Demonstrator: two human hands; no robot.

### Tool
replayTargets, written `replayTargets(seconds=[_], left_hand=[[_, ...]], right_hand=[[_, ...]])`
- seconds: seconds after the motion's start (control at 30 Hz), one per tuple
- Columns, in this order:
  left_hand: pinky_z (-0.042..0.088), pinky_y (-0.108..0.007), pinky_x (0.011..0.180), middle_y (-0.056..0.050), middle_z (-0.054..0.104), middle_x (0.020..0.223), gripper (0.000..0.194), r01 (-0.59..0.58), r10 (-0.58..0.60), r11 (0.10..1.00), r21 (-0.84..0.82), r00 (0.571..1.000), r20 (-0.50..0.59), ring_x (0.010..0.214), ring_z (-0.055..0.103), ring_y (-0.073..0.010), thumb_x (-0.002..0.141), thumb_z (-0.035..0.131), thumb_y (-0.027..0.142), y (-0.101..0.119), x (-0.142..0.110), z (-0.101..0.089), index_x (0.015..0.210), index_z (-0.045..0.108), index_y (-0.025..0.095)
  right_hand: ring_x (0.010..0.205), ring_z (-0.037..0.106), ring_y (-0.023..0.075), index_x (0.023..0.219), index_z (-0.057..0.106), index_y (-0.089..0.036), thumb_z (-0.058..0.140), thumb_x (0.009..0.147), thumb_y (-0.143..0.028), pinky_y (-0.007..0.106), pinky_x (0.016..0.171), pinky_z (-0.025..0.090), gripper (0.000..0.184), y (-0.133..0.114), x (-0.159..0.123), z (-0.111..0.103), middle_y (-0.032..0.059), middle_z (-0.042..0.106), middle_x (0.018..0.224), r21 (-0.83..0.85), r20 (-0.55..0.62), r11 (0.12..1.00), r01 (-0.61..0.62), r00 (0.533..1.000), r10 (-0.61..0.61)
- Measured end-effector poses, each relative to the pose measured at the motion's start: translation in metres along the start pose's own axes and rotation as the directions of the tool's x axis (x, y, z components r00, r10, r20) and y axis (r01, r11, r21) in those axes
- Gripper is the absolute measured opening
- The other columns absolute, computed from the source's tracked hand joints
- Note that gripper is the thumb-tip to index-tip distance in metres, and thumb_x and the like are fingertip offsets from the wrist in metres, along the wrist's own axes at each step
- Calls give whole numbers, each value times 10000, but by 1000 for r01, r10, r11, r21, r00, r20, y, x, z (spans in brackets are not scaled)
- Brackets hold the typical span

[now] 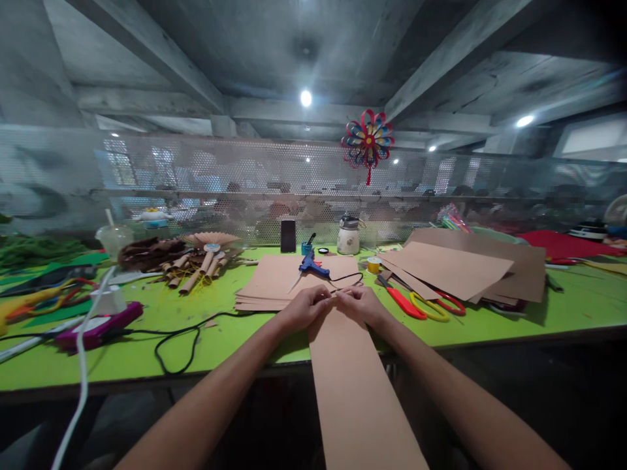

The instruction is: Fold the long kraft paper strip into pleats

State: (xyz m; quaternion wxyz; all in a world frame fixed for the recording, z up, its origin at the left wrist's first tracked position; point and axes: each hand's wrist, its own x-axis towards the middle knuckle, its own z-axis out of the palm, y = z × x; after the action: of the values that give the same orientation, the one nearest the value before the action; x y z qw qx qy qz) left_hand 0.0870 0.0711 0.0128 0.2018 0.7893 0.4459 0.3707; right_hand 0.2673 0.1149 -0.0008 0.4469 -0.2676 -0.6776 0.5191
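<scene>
A long strip of brown paper hangs from the green table's front edge down toward me. My left hand and my right hand both pinch its far end, fingertips close together at the fold. Just beyond them lies a stack of brown paper sheets with a blue glue gun on top, its black cord trailing right.
Red and yellow scissors lie right of my hands, beside a spread of large brown sheets. Rolled paper tubes and a pink power strip with cables sit on the green table at left. A mesh screen backs it.
</scene>
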Motion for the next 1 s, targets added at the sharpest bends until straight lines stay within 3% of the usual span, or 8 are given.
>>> replayTargets(seconds=[0.1, 0.2, 0.37, 0.47, 0.63, 1.0], left_hand=[[367, -227, 591, 5, 508, 669, 347, 3, -3, 1000, 30, 1000, -8, 633, 446, -118, 862, 469, 465, 1, 0, 1, 767, 558, 143], [357, -228, 589, 4, 517, 668, 339, 6, -5, 998, 55, 1000, -17, 634, 451, -121, 855, 474, 462, 2, 1, 1, 759, 556, 148], [352, -228, 588, 2, 519, 664, 323, 22, -23, 998, 51, 999, 27, 640, 458, -126, 854, 474, 436, 2, 2, -1, 762, 572, 143], [365, -229, 607, -8, 538, 686, 347, 24, -24, 1000, 8, 998, 60, 662, 472, -131, 866, 453, 440, 3, 1, -3, 781, 595, 135], [397, -228, 645, -18, 559, 714, 373, 43, -37, 998, -50, 992, 121, 701, 492, -142, 857, 461, 460, 7, 0, -6, 797, 614, 125], [397, -233, 636, -35, 623, 726, 341, 34, -28, 999, -41, 991, 134, 686, 520, -145, 835, 508, 401, -1, 1, -4, 848, 685, 109]], right_hand=[[480, 329, 71, 579, 594, -120, 636, 636, -590, 215, 445, 265, 476, -4, -1, 1, -27, 426, 491, -78, 7, 997, 13, 1000, -13], [482, 313, 69, 546, 590, -115, 630, 643, -580, 222, 456, 254, 477, -7, -2, 1, -30, 403, 484, -99, 22, 995, 29, 999, -26], [511, 398, 92, 612, 648, -103, 642, 644, -550, 233, 498, 322, 448, -6, -3, 0, -14, 472, 508, -85, 1, 995, 50, 999, -50], [498, 429, 101, 635, 668, -104, 587, 716, -540, 233, 485, 337, 451, -5, -4, -1, -2, 510, 514, -173, 22, 983, 63, 998, -60], [619, 582, 152, 804, 702, -129, 648, 709, -450, 262, 590, 465, 339, -6, -7, -1, 49, 666, 694, -255, -38, 955, 148, 986, -163], [612, 610, 169, 675, 690, -133, 623, 745, -350, 252, 558, 459, 237, -1, -9, -5, 60, 681, 639, -342, -31, 921, 185, 978, -208]])
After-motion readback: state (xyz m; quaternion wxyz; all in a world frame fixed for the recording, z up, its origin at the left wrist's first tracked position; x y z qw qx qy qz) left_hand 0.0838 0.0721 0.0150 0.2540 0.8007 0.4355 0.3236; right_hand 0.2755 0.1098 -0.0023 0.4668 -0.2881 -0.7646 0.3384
